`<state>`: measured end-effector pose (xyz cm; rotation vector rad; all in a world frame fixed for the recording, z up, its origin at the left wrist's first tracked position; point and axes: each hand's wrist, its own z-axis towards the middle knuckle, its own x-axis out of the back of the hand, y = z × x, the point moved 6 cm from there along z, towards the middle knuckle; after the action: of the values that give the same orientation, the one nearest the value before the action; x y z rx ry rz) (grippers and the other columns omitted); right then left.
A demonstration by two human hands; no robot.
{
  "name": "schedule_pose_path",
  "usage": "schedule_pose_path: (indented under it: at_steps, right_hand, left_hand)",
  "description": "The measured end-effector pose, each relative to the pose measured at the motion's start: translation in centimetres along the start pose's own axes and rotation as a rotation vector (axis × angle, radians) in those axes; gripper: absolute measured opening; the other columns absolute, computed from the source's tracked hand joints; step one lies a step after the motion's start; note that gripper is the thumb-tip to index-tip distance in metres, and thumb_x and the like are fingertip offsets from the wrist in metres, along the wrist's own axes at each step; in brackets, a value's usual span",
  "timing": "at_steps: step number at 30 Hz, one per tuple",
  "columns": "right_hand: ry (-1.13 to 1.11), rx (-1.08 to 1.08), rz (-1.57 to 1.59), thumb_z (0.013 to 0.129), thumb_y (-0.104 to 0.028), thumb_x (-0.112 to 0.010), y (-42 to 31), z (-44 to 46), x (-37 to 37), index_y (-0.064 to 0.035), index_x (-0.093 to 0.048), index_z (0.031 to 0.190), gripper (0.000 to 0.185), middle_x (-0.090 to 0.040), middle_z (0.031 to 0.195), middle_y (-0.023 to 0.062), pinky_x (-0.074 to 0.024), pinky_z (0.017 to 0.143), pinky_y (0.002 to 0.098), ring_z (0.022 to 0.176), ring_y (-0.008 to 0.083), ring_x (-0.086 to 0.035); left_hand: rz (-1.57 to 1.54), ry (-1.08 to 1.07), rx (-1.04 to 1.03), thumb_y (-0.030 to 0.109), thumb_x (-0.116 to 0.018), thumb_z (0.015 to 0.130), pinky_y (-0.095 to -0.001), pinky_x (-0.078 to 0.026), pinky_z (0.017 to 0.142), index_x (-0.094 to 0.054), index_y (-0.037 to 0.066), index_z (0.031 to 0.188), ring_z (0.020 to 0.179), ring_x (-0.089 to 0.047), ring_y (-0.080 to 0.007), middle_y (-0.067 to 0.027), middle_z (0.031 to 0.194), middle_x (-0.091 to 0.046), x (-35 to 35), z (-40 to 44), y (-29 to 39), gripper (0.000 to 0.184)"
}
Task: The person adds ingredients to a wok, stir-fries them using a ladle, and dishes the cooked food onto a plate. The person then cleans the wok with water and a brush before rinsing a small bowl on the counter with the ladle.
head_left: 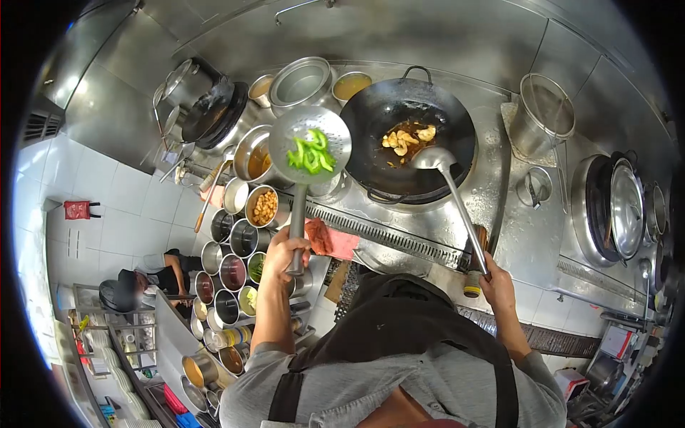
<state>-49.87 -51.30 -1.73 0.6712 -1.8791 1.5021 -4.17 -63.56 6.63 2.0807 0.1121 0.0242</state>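
My left hand (pixel 287 251) is closed around the handle of a perforated skimmer (pixel 282 135), held up to the left of the wok. Strips of green pepper (pixel 312 152) lie in its bowl. My right hand (pixel 497 281) grips the long handle of a steel ladle (pixel 434 158), whose bowl rests low in the black wok (pixel 371 153). Browned pieces of food, perhaps meat (pixel 404 140), sit in dark sauce beside the ladle's bowl. The wok stands on the steel range, with a loop handle at its far rim.
Several metal pots of ingredients (pixel 232 272) crowd the left side. A pot of yellowish liquid (pixel 352 87) stands behind the wok. To the right are a tall strainer pot (pixel 541 118) and a lidded wok (pixel 626 207). Another person (pixel 171 274) is at the far left.
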Motion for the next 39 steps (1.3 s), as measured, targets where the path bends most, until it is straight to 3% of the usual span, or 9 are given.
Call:
schedule_pose_path:
  at_steps: [4,10,14,15,20,30,34,36,39]
  right_hand:
    - [0.025,0.061,0.04,0.07,-0.003,-0.064,0.3,0.3,-0.2,-0.0062,-0.05,0.13,0.061,-0.06,0.071,0.0224,-0.0468,0.062,0.0445,0.065,0.0381,-0.061]
    - [0.039,0.06,-0.018,0.073,-0.005,-0.066,1.5,-0.7,0.0,-0.0054,-0.051,0.128,0.057,-0.063,0.076,0.0199,-0.0488,0.065,0.0447,0.07,0.0371,-0.062]
    - [0.017,0.002,-0.067,0.073,-0.005,-0.067,2.7,-1.9,0.3,-0.0055,-0.052,0.127,0.056,-0.062,0.076,0.0198,-0.0492,0.065,0.0443,0.071,0.0356,-0.063]
    - [0.019,-0.017,-0.059,0.073,-0.004,-0.065,3.0,-1.9,0.5,-0.0053,-0.052,0.127,0.055,-0.062,0.078,0.0205,-0.049,0.066,0.0452,0.072,0.0368,-0.062]
    - [0.043,0.042,-0.124,0.077,-0.004,-0.062,1.0,2.2,1.6,-0.0048,-0.051,0.127,0.051,-0.063,0.084,0.0235,-0.0482,0.071,0.0479,0.077,0.0418,-0.061]
    - [0.178,-0.023,-0.086,0.083,-0.011,-0.055,-3.7,12.3,-0.7,-0.004,-0.043,0.135,0.054,-0.065,0.082,0.0225,-0.0493,0.07,0.0456,0.075,0.0372,-0.064]
    - [0.005,-0.234,0.19,0.08,-0.01,-0.053,-6.6,15.9,-3.8,-0.0037,-0.044,0.136,0.058,-0.06,0.069,0.013,-0.0463,0.05,0.0354,0.05,0.0188,-0.055]
    - [-0.136,-0.162,0.126,0.079,-0.01,-0.055,-7.6,16.5,-5.6,-0.0052,-0.044,0.136,0.059,-0.063,0.074,0.0172,-0.049,0.059,0.0396,0.059,0.0266,-0.061]
    - [-0.098,0.06,-0.129,0.077,-0.01,-0.057,-7.3,14.9,-4.7,-0.0143,-0.046,0.135,0.059,-0.064,0.084,0.0231,-0.0488,0.075,0.0461,0.08,0.0374,-0.063]
  left_hand:
    - [0.277,-0.048,-0.129,-0.003,-0.056,0.068,-0.0307,-0.046,0.041,-0.055,-0.006,0.102,0.046,-0.056,-0.0182,-0.0128,0.066,-0.06,-3.5,2.8,0.8,0.034]
    - [0.995,0.312,-0.493,0.005,-0.06,0.069,-0.0407,-0.05,0.081,-0.044,-0.006,0.13,0.089,-0.065,-0.0392,-0.0285,0.094,-0.065,-4.9,6.7,0.0,0.064]
    - [0.851,0.428,-0.547,0.008,-0.06,0.069,-0.0433,-0.05,0.077,-0.045,-0.002,0.129,0.087,-0.065,-0.0413,-0.0293,0.092,-0.064,-3.0,5.6,1.2,0.063]
    - [0.84,0.45,-0.599,0.003,-0.056,0.071,-0.0343,-0.053,0.061,-0.045,-0.004,0.129,0.069,-0.067,-0.0264,-0.021,0.089,-0.067,-1.4,6.1,0.6,0.06]
    - [0.287,0.255,-0.163,-0.005,-0.052,0.068,-0.0317,-0.044,0.035,-0.049,-0.007,0.114,0.04,-0.053,-0.0193,-0.0106,0.057,-0.054,2.7,4.3,0.6,0.046]
    - [-0.224,-0.064,0.318,0.004,-0.056,0.075,-0.028,-0.045,0.043,-0.053,-0.002,0.087,0.05,-0.053,-0.0187,-0.0142,0.071,-0.059,12.7,11.1,-11.7,0.014]
    - [0.308,0.064,0.145,0.011,-0.064,0.073,-0.0303,-0.051,0.055,-0.059,-0.004,0.113,0.061,-0.063,-0.0219,-0.0147,0.078,-0.064,15.5,11.5,-9.4,0.043]
    - [1.082,0.272,-0.302,0.014,-0.065,0.071,-0.0319,-0.052,0.066,-0.065,0.004,0.113,0.069,-0.067,-0.0228,-0.0154,0.078,-0.068,16.7,13.4,-7.0,0.044]
    - [0.982,0.148,-0.341,0.016,-0.063,0.074,-0.0301,-0.053,0.068,-0.07,0.0,0.094,0.073,-0.068,-0.0173,-0.0132,0.078,-0.07,12.8,13.1,-6.3,0.026]
